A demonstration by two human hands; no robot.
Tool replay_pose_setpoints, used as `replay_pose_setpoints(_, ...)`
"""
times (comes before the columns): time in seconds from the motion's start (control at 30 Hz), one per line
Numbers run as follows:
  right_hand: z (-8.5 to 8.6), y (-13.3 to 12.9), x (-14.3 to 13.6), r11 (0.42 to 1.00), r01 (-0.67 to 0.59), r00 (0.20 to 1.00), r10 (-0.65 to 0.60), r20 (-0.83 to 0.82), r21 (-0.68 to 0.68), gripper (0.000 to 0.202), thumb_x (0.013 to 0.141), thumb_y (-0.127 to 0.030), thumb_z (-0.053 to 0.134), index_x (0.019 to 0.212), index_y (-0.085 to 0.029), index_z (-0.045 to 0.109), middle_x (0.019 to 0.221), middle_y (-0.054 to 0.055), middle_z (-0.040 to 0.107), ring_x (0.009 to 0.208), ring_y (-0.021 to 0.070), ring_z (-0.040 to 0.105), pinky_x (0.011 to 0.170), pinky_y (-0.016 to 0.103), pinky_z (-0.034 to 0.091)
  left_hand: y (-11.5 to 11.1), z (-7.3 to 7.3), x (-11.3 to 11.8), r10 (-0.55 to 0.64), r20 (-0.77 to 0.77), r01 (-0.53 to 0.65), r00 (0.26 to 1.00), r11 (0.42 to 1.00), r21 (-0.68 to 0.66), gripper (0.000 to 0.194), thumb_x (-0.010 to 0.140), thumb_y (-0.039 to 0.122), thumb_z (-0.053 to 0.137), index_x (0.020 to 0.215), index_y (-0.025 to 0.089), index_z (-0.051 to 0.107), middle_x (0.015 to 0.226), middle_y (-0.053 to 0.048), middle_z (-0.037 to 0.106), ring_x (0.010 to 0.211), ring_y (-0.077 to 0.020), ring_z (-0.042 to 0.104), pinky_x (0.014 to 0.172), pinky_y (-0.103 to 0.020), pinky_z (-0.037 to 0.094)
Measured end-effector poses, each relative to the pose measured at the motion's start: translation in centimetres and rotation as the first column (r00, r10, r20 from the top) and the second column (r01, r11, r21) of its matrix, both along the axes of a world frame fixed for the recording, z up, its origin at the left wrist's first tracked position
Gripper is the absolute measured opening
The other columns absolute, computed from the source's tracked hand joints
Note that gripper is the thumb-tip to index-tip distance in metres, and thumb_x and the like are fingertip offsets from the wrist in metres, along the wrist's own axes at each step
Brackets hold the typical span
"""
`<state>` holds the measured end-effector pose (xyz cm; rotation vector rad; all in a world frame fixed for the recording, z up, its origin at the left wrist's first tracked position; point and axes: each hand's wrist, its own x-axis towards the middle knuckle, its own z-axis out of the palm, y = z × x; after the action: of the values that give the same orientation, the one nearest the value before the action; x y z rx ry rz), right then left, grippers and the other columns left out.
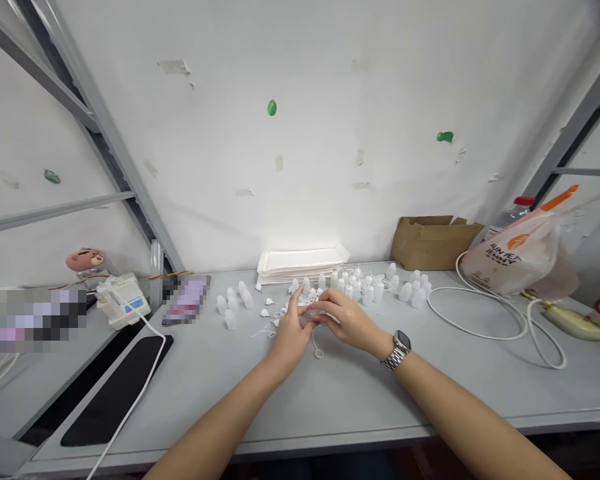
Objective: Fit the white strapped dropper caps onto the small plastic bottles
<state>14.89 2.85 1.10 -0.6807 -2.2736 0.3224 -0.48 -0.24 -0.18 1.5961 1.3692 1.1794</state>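
Observation:
Between my two hands, above the middle of the table, is a small translucent plastic bottle (309,317), partly covered by fingers. My left hand (289,339) is closed around its left side. From the right, the fingers of my right hand (349,320) grip it too, with a watch on that wrist. A thin white strap with a ring end (319,353) dangles below the hands. Just behind and left lie loose white caps (270,303) with thin straps. Similar bottles stand in groups, one on the left (231,320) and more on the right (379,291).
Stacked white trays (303,260) sit against the wall. A cardboard box (433,243), a plastic bag (510,257) and a looped white cable (473,337) occupy the right. Leftward are a phone (187,300), a power strip (123,300) and a black mat (117,390).

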Motion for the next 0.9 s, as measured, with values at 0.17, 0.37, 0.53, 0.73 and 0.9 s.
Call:
replay_pose_setpoints(0.17,-0.11,-0.08,-0.2,0.997,0.013,0.998,-0.018,-0.068,-0.075,0.019,0.087,-0.022,0.044,0.103,-0.021,0.054,0.087,0.007,0.054,0.079,0.0181,0.052,0.07,0.034,0.046,-0.12,0.28,0.07,0.042,-0.054,-0.041,0.998,0.999,0.004,0.062,0.077,0.023,0.054,0.133,0.026,0.029,0.102,-0.006,0.065,0.065,-0.0141,0.057,0.073,-0.033,0.043)
replay_pose_setpoints(0.37,-0.52,0.2,-0.35,0.999,0.025,0.998,-0.023,-0.053,0.038,0.014,0.086,-0.016,0.045,0.096,-0.019,0.054,0.086,0.006,0.054,0.076,0.0158,0.051,0.067,0.03,0.046,-0.02,-0.05,-0.09,0.024,-0.087,-0.022,0.996,0.999,0.028,0.061,0.078,0.02,0.051,0.134,0.026,0.027,0.105,-0.006,0.064,0.074,-0.016,0.059,0.077,-0.034,0.043)
replay_pose_setpoints(0.53,-0.86,0.49,-0.27,0.916,0.095,0.975,-0.164,0.149,0.389,0.016,0.086,-0.011,0.041,0.085,-0.017,0.056,0.077,0.006,0.054,0.064,0.0143,0.044,0.056,0.026,0.038,0.26,-0.54,-0.23,0.007,-0.125,-0.004,0.992,1.0,0.021,0.061,0.079,0.022,0.049,0.135,0.026,0.025,0.109,-0.007,0.063,0.083,-0.0187,0.06,0.082,-0.038,0.041)
replay_pose_setpoints(0.73,-0.65,0.04,-0.29,0.79,0.074,0.933,-0.27,0.237,0.609,0.021,0.084,-0.003,0.037,0.084,-0.016,0.054,0.08,0.007,0.054,0.067,0.0147,0.044,0.062,0.029,0.038,0.29,-0.51,-0.24,0.008,-0.151,-0.005,0.989,1.0,0.019,0.062,0.079,0.018,0.047,0.136,0.025,0.023,0.11,-0.008,0.062,0.09,-0.0197,0.059,0.084,-0.038,0.04)
replay_pose_setpoints(0.9,-0.44,-0.27,-0.45,0.762,0.066,0.923,-0.292,0.251,0.644,0.02,0.085,-0.004,0.037,0.082,-0.016,0.053,0.079,0.007,0.053,0.068,0.0156,0.045,0.061,0.03,0.038,0.33,-0.44,-0.24,0.001,-0.153,0.005,0.988,0.999,0.037,0.064,0.078,0.016,0.048,0.136,0.023,0.022,0.109,-0.008,0.062,0.091,-0.0194,0.058,0.084,-0.037,0.04)
